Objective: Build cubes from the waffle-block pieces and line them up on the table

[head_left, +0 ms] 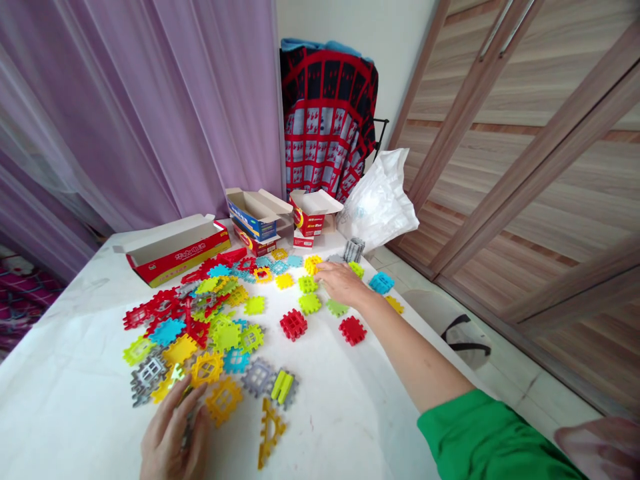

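1. Head view: single-colour stacks, like the red stack (293, 325), already stand on the surface (330, 427); the mixed pile (227, 337) remains loose.
2. Right hand (343, 283), fingers bent, meets the yellow stack (313, 265); grip unclear.
3. Left hand (173, 433) half-curls beside the pile; hold unclear.

Toothed plastic tiles (227, 337) in red, yellow, green, blue and gray, heaped on the tabletop (340, 413), with window cutouts in some. Right of these, a yellow stack (312, 265), a red stack (293, 325) and a blue stack (382, 283), lying flat.
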{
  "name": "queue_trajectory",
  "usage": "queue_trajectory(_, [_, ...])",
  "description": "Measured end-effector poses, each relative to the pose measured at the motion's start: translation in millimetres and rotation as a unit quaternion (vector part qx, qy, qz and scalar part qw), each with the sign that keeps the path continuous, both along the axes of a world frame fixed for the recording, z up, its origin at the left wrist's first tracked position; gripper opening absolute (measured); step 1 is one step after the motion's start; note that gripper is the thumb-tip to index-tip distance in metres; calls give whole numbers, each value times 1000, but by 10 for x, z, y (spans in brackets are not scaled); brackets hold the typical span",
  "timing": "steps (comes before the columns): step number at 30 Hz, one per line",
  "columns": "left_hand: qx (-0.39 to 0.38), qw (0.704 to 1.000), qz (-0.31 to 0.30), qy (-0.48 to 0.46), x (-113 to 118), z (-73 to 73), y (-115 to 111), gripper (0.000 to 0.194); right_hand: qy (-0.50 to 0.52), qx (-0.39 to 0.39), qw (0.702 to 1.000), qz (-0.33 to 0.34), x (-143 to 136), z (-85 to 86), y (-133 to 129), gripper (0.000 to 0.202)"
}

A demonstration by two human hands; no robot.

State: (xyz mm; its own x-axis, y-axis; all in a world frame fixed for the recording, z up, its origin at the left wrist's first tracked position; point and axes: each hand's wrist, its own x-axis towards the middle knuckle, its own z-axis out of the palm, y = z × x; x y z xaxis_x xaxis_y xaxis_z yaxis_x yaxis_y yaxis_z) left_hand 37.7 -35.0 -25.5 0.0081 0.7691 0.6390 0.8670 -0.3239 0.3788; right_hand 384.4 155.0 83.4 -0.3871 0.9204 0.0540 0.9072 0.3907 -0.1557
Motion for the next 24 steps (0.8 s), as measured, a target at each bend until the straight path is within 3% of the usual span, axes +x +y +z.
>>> queue_trajectory(4, [-18,999,3,-35,17,19,-18,33,90,39,994,-43,134,-34,-176,34])
queue_trajectory(11, [-13,998,16,-63,-7,-89,8,26,233,86,949,-196,13,-514,-644,27])
queue_trajectory(15, [-7,998,18,-56,-43,-141,37,27,211,92,947,-222,-53,-639,-736,29])
queue_trajectory(24, [5,999,19,-49,-70,-167,72,29,78,21,981,-178,-121,-576,-526,29])
